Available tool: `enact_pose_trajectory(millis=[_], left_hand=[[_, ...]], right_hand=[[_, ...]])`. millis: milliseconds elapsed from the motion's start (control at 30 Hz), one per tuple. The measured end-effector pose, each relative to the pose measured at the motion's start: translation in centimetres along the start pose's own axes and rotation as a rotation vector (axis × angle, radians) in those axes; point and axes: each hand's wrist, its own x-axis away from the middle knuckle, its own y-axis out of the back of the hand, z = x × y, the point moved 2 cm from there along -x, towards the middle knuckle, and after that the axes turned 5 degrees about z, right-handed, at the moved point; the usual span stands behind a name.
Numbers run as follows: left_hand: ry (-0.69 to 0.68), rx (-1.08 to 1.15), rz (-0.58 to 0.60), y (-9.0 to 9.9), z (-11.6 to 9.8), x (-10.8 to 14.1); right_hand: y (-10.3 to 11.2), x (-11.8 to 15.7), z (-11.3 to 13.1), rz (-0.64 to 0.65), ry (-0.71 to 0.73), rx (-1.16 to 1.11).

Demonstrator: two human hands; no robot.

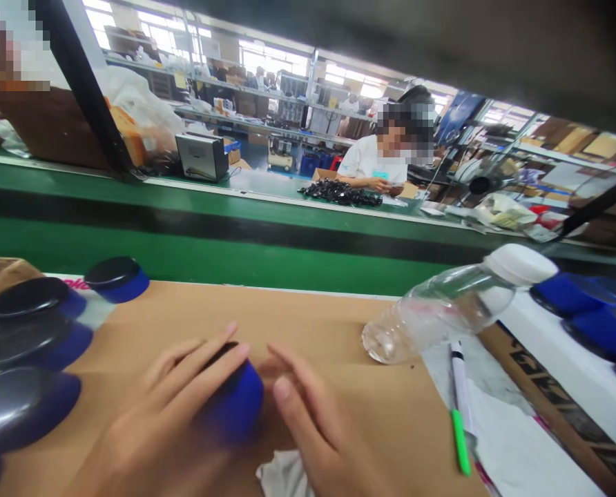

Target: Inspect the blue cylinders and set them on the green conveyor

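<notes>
A: Head view first: what is held, and how?

B: A blue round piece (pixel 235 404) is gripped by the left hand (pixel 168 414), low on the cardboard-covered tabletop (pixel 308 324), near its front edge. The fingers (pixel 219 362) are curled over its dark top, probably so that it is kept from rolling. The right hand (pixel 313 428) is laid just beside it, fingers stretched out; its grip is open and nothing is held in it.

A: And around the hands?

B: Similar blue pieces with dark tops (pixel 28 338) are lined up at the left, and more (pixel 592 310) at the right. A clear bottle (pixel 443 307) is lying on its side, with a green-tipped pen (pixel 460 414) near it.

A: What is not well seen?

B: The underside of the held piece is covered by the palm. A white cloth (pixel 282 476) is cut off by the lower edge. The upper corner is blocked by something dark.
</notes>
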Motion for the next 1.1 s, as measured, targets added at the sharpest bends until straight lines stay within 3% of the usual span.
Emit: enact_pose_trajectory(millis=[67, 133, 267, 367, 467, 533, 633, 767, 867, 967, 1100], left_hand=[[-0.016, -0.107, 0.057, -0.7, 2.2, -1.7], [0.058, -0.148, 0.057, -1.8, 4.8, -4.4], [0.248, -0.256, 0.102, -5.2, 9.3, -11.4], [0.448, -0.375, 0.08, -7.5, 11.1, -15.5], [0.528, -0.444, 0.102, -8.7, 11.9, -17.4], [0.541, -0.479, 0.145, -8.2, 12.7, -17.3], [0.573, -0.563, 0.205, -5.1, 14.6, -15.1], [0.643, -0.78, 0.142, 1.4, 17.5, -9.0], [0.619, -0.945, 0.128, 4.3, 18.5, -4.9], [0.48, -1.007, 0.165, 4.5, 17.5, -3.4], [0.313, -0.964, 0.156, 3.2, 13.7, -4.3]], right_hand=[[1.6, -0.6, 0.5, -0.122, 0.153, 0.214], [2.5, -1.3, 0.8, -0.197, 0.252, 0.344], [2.4, -2.1, 0.8, -0.2, 0.362, 0.432], [1.9, -2.3, 0.3, -0.175, 0.435, 0.512], [1.6, -2.3, -0.5, -0.192, 0.479, 0.556], [1.5, -2.2, -0.9, -0.217, 0.485, 0.57], [1.2, -2.0, -1.2, -0.226, 0.477, 0.585], [0.9, -1.8, -1.1, -0.209, 0.459, 0.593], [0.9, -1.7, -1.0, -0.205, 0.451, 0.595], [0.9, -1.6, -1.0, -0.203, 0.455, 0.601], [0.9, -1.7, -1.0, -0.202, 0.469, 0.619]])
